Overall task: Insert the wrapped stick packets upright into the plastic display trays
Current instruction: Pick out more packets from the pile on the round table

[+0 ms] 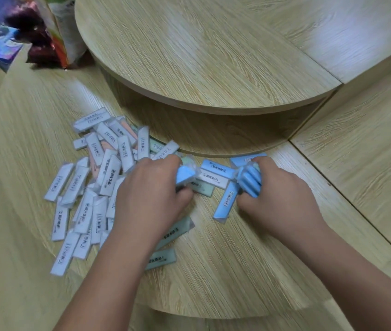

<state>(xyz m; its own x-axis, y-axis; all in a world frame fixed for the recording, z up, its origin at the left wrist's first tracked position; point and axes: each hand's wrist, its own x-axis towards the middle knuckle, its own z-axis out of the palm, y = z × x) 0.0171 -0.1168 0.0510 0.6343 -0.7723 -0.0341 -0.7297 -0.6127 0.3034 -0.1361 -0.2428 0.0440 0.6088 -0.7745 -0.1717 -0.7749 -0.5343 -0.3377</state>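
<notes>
A heap of wrapped stick packets (87, 177) with white barcode labels lies on the wooden table, left of centre. My left hand (151, 194) is closed around a blue packet (185, 175), its end poking out past my fingers. My right hand (283, 194) grips a bundle of several blue packets (249, 180) held side by side. Between and below my hands lie loose blue packets (225, 204) and pale green ones (161, 258). No plastic display tray is in view.
A raised round wooden shelf (189, 56) overhangs the table just behind the packets, with a dark gap beneath it. Bags and a blue box (1, 46) sit at the far left. A separate wooden panel (361, 149) lies to the right.
</notes>
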